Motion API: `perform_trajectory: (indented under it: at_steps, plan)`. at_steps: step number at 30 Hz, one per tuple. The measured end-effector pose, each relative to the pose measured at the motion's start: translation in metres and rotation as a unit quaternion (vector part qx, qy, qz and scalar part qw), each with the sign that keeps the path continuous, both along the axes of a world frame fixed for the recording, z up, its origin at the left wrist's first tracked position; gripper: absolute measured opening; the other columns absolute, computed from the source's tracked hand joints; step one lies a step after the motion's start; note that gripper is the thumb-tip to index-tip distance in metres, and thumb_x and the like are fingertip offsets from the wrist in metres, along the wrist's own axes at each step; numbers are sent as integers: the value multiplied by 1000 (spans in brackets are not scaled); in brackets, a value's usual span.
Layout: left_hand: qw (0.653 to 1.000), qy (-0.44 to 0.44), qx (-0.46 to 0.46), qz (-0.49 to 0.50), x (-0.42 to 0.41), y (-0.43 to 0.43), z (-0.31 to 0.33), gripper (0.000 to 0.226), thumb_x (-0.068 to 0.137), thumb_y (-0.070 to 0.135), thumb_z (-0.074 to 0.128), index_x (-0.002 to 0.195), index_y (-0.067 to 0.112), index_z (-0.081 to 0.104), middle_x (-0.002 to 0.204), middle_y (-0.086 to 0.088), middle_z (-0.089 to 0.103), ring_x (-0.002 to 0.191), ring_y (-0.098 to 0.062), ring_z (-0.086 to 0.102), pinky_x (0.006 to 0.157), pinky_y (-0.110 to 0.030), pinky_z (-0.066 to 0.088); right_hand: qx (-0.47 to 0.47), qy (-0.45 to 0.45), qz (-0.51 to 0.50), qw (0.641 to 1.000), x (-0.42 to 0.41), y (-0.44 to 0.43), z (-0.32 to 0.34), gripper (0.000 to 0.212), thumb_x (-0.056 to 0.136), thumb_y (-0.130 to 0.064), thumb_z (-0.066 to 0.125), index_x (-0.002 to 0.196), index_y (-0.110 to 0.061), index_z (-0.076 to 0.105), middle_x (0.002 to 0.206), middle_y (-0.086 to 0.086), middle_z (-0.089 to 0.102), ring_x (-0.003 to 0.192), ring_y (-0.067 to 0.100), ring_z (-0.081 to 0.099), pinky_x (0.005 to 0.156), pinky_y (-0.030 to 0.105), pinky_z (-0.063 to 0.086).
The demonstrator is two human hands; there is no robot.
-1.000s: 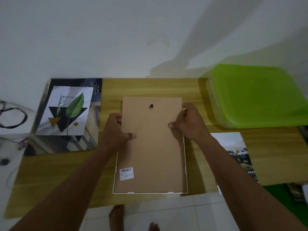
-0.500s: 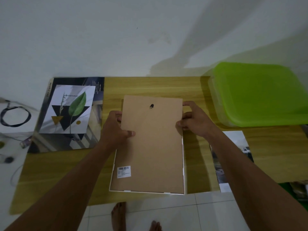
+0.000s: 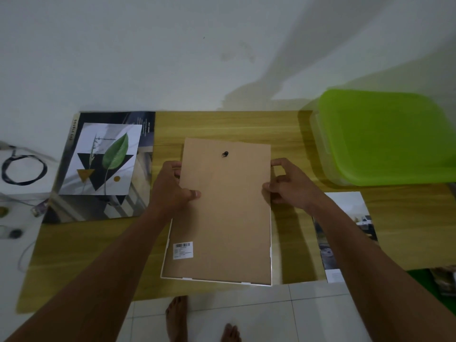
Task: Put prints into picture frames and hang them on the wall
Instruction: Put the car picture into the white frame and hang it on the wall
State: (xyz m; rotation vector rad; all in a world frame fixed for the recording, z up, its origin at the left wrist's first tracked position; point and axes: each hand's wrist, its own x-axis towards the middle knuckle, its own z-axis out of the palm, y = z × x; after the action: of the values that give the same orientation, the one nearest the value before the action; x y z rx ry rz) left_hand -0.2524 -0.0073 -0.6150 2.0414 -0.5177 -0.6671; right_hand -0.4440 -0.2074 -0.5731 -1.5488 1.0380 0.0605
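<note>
risk of dragging picture frame (image 3: 212, 280), face down at near edge of tabletop (image 3: 222, 124), onto floor (image 3: 296, 317) through uneven lifting of backing board (image 3: 222, 218), gripped at its side edges by left hand (image 3: 170, 191) and right hand (image 3: 293, 191).

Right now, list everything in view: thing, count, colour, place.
backing board: 1, brown, table centre, over the frame
frame: 1, white, under the board, rim showing at its near and left edges
hanger ring: 1, black, near the board's far end
barcode sticker: 1, white, board's near-left corner
leaf print: 1, white with green leaf, on the dark poster
dark poster: 1, table's left end
photo print: 1, greyish, right, partly under the right forearm
lidded box: 1, green lid, far right
cable: 1, black, coiled, left of the table
table: 1, wood-coloured
bare feet: 2, on white tiles
left grip: holds the board's left edge
right grip: holds the board's right edge
</note>
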Motion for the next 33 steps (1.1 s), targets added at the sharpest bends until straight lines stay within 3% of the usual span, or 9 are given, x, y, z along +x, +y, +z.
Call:
perform_trajectory:
  at_steps: [6,10,13,18,20,22,25,29,33]
  plan:
    - [1000,6,10,2,2,1,2,76,59,6,89,121,15,45,108,-6,60,96,-24,61,84,-44,55,35,-31,24,999,-6,5,3,81,91,9,57,137,-54,32,86,7,66,84,19,67,73,33,60]
    - [1000,11,14,-1,4,2,4,77,59,6,89,123,13,46,110,-6,60,96,-23,61,84,-43,55,16,-13,-13,1000,-11,12,-7,44,88,6,65,125,-12,51,80,6,63,84,20,64,67,23,54]
    - [1000,13,13,3,3,2,4,77,60,5,88,124,12,46,111,-6,60,95,-21,61,78,-35,54,37,-27,-18,999,-16,17,-8,29,92,1,62,116,-11,53,86,11,65,82,20,63,65,24,52]
    - [1000,13,5,14,3,3,4,77,61,2,87,126,10,47,113,-8,60,95,-22,61,77,-36,54,141,-46,37,988,-26,16,-2,83,88,15,56,136,-52,40,81,15,59,70,21,60,54,30,53]
    - [1000,5,9,14,2,3,3,78,61,4,88,127,11,48,114,-8,60,100,-25,61,83,-42,55,111,-35,0,993,-22,22,-2,66,88,19,52,132,-30,49,77,11,55,73,22,58,54,31,54]
    - [1000,-4,11,15,2,2,3,78,62,6,88,129,11,48,116,-7,59,101,-26,61,85,-43,55,70,-23,-45,996,-18,28,-6,34,88,20,50,105,-9,57,72,7,47,78,25,54,62,35,55]
    - [1000,-21,10,8,2,2,3,79,64,8,88,132,10,47,117,-7,58,100,-24,60,80,-35,53,18,-16,-47,999,-17,32,-11,27,92,14,49,97,-12,56,78,12,50,77,24,51,69,41,51]
    - [999,-37,6,2,2,3,4,76,69,12,86,133,10,46,116,-3,55,96,-18,56,66,-17,43,-92,6,-22,995,-12,34,-11,14,98,-4,52,108,-13,55,78,1,56,70,16,51,61,30,50]
    - [999,-49,8,4,2,4,5,70,73,16,84,133,10,48,115,-1,56,90,-15,55,66,-19,42,-135,-22,-99,986,-7,37,-17,12,96,-4,55,89,-13,61,72,-6,58,75,17,55,67,23,49]
